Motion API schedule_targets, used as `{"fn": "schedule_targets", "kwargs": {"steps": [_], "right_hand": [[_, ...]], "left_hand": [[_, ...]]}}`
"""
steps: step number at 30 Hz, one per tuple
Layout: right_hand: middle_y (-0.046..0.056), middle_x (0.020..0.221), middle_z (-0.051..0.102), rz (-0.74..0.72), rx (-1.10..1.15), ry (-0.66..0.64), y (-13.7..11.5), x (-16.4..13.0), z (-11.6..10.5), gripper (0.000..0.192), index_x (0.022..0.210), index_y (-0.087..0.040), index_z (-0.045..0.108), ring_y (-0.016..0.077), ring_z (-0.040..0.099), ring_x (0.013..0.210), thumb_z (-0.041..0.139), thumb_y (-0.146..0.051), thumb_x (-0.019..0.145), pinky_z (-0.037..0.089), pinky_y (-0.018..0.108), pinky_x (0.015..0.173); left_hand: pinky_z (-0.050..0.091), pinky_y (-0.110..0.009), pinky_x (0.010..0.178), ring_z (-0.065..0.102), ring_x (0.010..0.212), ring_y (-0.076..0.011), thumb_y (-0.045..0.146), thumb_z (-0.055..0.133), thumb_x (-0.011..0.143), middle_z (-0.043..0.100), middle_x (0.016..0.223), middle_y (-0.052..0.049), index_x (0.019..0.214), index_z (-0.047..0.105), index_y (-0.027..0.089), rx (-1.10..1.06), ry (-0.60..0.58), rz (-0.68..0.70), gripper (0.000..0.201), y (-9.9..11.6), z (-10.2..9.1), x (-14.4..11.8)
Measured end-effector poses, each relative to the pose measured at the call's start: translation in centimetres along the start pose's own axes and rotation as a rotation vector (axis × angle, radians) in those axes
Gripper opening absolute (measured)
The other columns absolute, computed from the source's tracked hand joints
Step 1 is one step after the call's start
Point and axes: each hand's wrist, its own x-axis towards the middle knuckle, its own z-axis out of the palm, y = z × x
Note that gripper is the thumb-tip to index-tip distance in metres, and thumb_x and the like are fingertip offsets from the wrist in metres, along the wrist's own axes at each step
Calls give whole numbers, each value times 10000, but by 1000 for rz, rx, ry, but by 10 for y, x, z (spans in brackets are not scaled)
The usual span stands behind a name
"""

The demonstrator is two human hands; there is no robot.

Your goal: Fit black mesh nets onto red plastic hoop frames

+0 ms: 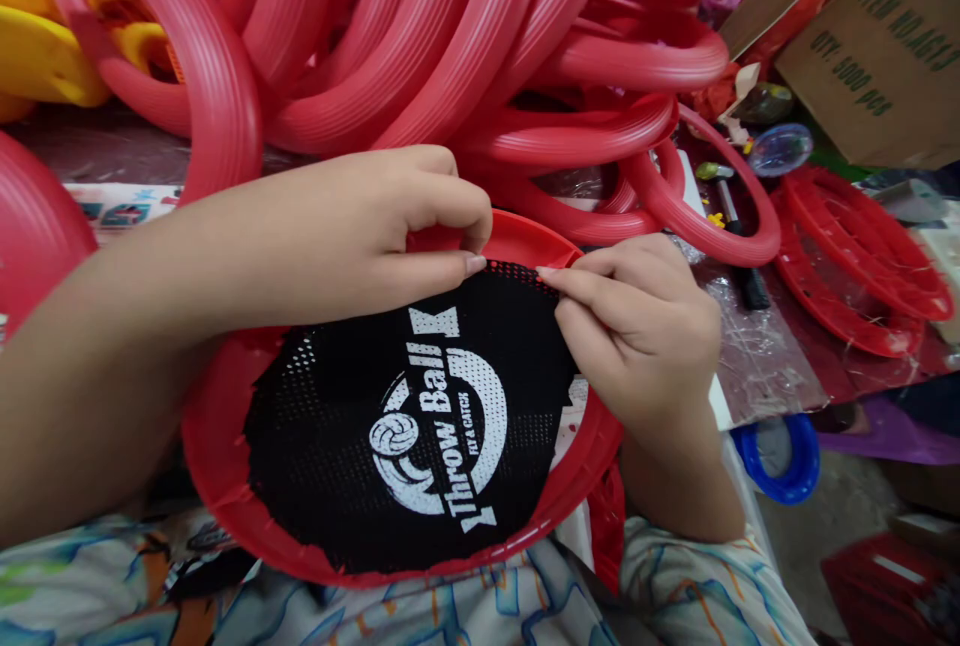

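A round red plastic ring frame rests in front of me at the lap. Black mesh fabric with a white "Throw Ball" print lies across it, and a gap shows between mesh and rim at the lower right. My left hand reaches over the far rim, its thumb and bent forefinger closed at the mesh's upper edge. Close to its right, my right hand pinches the mesh edge against the rim. The fabric between the left fingertips is hard to make out.
Many ribbed red rings are heaped behind the frame. To the right lie flat red ring frames, a black-handled tool and a blue ring. A cardboard box stands far right; yellow plastic parts sit far left.
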Motion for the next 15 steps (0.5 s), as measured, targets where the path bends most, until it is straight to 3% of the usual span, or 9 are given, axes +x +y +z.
{"fn": "schedule_targets", "kwargs": {"steps": [3, 7, 12, 15], "right_hand": [[57, 802, 723, -6, -9, -55, 1, 0, -1, 192, 917, -173, 772, 197, 623, 761, 602, -91, 880, 543, 376, 715], [34, 898, 752, 118, 86, -124, 0, 0, -7, 203, 995, -223, 747, 194, 675, 815, 610, -111, 895, 551, 380, 767], [-14, 892, 748, 175, 215, -23, -13, -1, -26, 115, 922, -237, 688, 147, 692, 811, 665, -133, 879, 559, 303, 742], [-11, 806, 738, 210, 243, -275, -26, -3, -35, 149, 858, -202, 663, 120, 689, 719, 562, -181, 966, 551, 257, 680]], "left_hand": [[408, -248, 683, 531, 735, -97, 426, 477, 919, 545, 876, 6, 884, 688, 183, -19, 9, 8, 324, -4, 1, 1], [423, -224, 638, 566, 743, -93, 423, 498, 921, 565, 912, 14, 905, 692, 215, 1, -29, 17, 285, -8, -5, -3], [369, -194, 593, 537, 645, -70, 531, 610, 839, 605, 773, 58, 989, 671, 197, -28, 2, -200, 371, -9, -18, -5], [397, -234, 673, 535, 670, -71, 588, 644, 803, 610, 774, 58, 988, 663, 162, -23, 104, -263, 464, -16, -24, -10]]}}
